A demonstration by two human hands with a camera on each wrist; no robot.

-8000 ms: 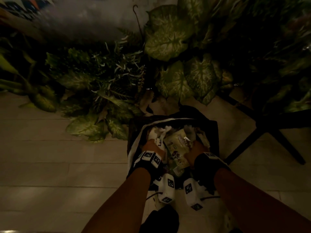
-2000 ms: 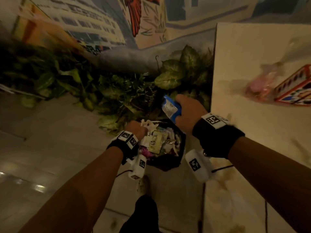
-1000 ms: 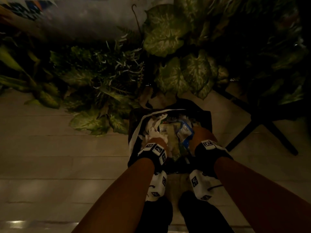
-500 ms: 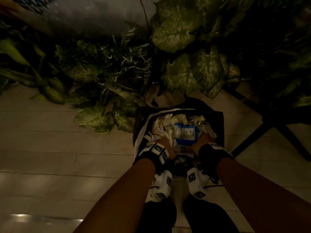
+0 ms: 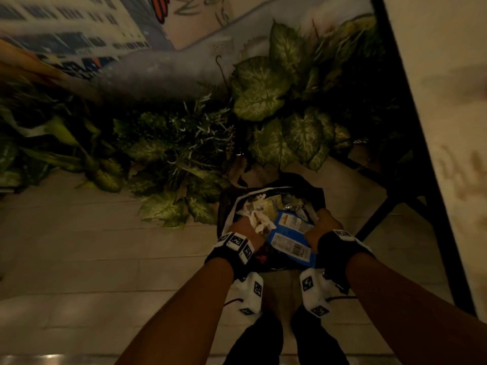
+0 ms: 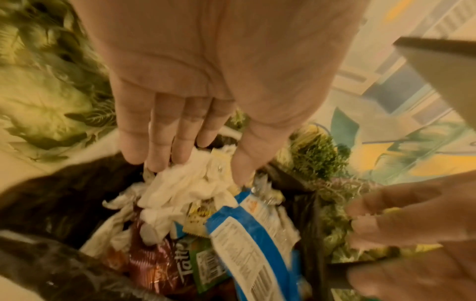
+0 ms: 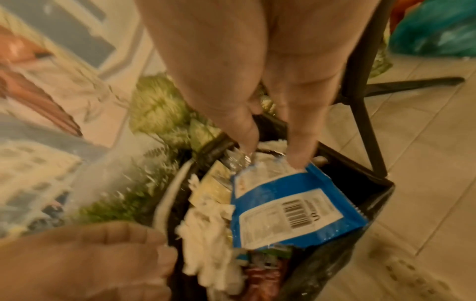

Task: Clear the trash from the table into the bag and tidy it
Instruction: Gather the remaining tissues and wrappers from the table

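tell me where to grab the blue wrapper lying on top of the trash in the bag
Pinch the blue wrapper at its far torn end, from above, where the right hand's fingertips already press. It lies flat on the heap in the black bag, so that raised, crinkled end looks the easiest purchase. The white tissue crowds its left side.

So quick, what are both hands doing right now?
Left hand: open, straight fingers pressing crumpled white tissue into the black trash bag.
Right hand: open, fingertips pushing the blue plastic wrapper down.
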